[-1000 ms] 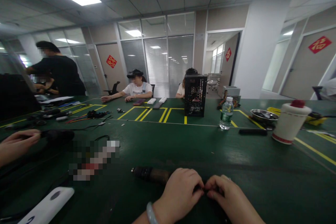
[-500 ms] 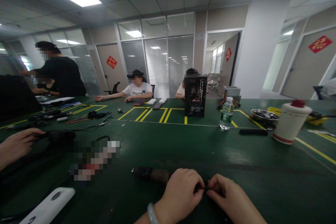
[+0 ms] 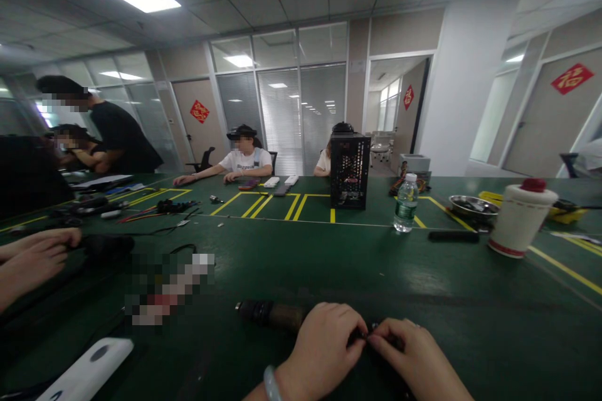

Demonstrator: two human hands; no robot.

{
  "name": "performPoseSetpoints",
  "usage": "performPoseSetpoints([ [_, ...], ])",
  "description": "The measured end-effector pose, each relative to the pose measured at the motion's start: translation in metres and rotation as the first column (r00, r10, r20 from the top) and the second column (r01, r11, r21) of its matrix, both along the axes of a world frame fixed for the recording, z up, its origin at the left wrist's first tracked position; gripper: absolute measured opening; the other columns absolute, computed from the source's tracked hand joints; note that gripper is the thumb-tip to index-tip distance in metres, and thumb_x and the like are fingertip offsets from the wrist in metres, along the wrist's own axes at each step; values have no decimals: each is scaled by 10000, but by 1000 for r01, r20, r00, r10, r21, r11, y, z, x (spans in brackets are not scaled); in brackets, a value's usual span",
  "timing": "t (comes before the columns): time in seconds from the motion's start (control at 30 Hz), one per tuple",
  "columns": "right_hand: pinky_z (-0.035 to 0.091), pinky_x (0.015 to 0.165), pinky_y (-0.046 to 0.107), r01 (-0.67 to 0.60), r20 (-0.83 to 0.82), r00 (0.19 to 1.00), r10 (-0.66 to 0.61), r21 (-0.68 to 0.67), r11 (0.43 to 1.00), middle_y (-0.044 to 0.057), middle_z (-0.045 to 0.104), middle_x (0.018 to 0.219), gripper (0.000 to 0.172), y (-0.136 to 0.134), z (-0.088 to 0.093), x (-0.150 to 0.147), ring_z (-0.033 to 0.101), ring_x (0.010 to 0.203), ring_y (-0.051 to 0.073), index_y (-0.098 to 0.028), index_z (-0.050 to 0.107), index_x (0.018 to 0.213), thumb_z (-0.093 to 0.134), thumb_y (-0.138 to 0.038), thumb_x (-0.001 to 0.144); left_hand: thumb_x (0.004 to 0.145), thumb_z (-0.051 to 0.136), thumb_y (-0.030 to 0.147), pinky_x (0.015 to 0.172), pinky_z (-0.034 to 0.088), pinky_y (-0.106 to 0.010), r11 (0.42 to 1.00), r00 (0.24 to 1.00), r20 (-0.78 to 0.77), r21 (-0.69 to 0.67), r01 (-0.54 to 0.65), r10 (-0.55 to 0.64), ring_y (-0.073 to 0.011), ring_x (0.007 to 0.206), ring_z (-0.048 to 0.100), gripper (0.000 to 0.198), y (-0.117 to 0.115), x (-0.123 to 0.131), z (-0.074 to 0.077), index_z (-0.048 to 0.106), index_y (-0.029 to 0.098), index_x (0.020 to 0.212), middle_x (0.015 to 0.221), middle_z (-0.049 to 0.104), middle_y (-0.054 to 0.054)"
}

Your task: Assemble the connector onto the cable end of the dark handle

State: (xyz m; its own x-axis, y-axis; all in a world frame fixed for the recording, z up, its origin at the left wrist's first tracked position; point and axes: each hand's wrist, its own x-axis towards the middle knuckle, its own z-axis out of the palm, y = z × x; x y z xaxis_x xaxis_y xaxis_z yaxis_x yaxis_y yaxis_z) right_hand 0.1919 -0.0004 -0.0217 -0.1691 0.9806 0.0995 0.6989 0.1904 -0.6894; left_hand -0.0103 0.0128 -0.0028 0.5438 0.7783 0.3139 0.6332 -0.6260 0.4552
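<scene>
Near the edge of the green bench (image 3: 470, 351), your two hands sit close together, curled in and almost touching. Your left hand (image 3: 322, 348) and your right hand (image 3: 416, 357) both pinch a small dark piece (image 3: 374, 329) with the fingertips, but it is too small to tell what it is. A dark round tool (image 3: 268, 314) lies just beside your left hand. Off to the left, another person's hand (image 3: 35, 257) rests near a black lump (image 3: 108, 247).
</scene>
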Motion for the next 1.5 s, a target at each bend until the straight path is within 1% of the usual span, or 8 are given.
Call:
performPoseSetpoints([
  [0.2, 433, 713, 284, -11, 24, 1000, 10, 33, 999, -19, 728, 754, 175, 2, 2, 0, 648, 780, 225, -262, 739, 739, 644, -340, 864, 839, 718, 197, 806, 399, -333, 999, 999, -27, -15, -38, 38, -208, 913, 589, 150, 0, -1, 1, 612, 228, 941, 946, 645, 31],
  [0.37, 423, 737, 291, -32, 29, 999, 30, 38, 999, -25, 733, 778, 171, 3, 2, 0, 648, 792, 220, -269, 743, 742, 646, -320, 873, 811, 758, 176, 815, 390, -328, 1000, 1000, -6, -10, -17, 17, -195, 907, 585, 198, 1, -1, -3, 607, 236, 924, 942, 645, 52],
  [0.53, 415, 768, 302, -40, 45, 998, 38, 41, 998, -37, 728, 770, 171, 2, 3, 0, 644, 786, 212, -281, 749, 749, 653, -329, 882, 836, 716, 128, 828, 379, -322, 999, 999, -22, 22, 27, -26, -185, 926, 581, 194, 2, 0, -6, 613, 248, 950, 968, 645, 57],
  [0.67, 409, 746, 302, -41, 67, 997, 38, 45, 998, -41, 719, 736, 174, 2, 2, 0, 637, 766, 211, -280, 746, 740, 656, -325, 882, 828, 735, 188, 836, 387, -336, 1000, 999, -39, 21, -9, 10, -207, 954, 580, 233, 1, 0, -6, 607, 245, 1015, 997, 642, 34],
  [0.77, 407, 743, 303, -30, 72, 997, 26, 55, 998, -39, 723, 753, 165, 3, 0, 0, 638, 777, 215, -282, 747, 747, 658, -325, 879, 814, 751, 220, 828, 396, -339, 999, 999, -45, 11, -30, 30, -212, 936, 577, 231, 0, 0, -5, 600, 235, 989, 971, 636, 30],
  [1.1, 410, 750, 306, -20, 84, 996, 14, 64, 998, -25, 711, 739, 171, 4, -6, 1, 636, 759, 216, -261, 729, 739, 642, -329, 870, 842, 709, 169, 836, 388, -328, 1000, 1000, -16, 13, 6, -6, -201, 928, 571, 175, 2, -2, -7, 593, 234, 957, 972, 637, 36],
  [1.3, 408, 730, 295, -25, 83, 996, 20, 58, 998, -24, 710, 728, 192, 3, -2, 1, 638, 756, 214, -251, 714, 714, 645, -326, 877, 804, 736, 175, 815, 385, -331, 999, 999, -10, 8, -31, 31, -207, 917, 564, 235, 1, -1, -7, 585, 234, 973, 965, 626, 34],
  [1.5, 403, 733, 288, -28, 86, 996, 22, 72, 997, -31, 710, 731, 187, 4, -5, 1, 636, 751, 204, -251, 712, 710, 653, -309, 878, 819, 664, 111, 826, 377, -325, 1000, 1000, -11, 17, 7, -7, -195, 919, 562, 197, 0, -1, -5, 589, 238, 950, 961, 628, 41],
])
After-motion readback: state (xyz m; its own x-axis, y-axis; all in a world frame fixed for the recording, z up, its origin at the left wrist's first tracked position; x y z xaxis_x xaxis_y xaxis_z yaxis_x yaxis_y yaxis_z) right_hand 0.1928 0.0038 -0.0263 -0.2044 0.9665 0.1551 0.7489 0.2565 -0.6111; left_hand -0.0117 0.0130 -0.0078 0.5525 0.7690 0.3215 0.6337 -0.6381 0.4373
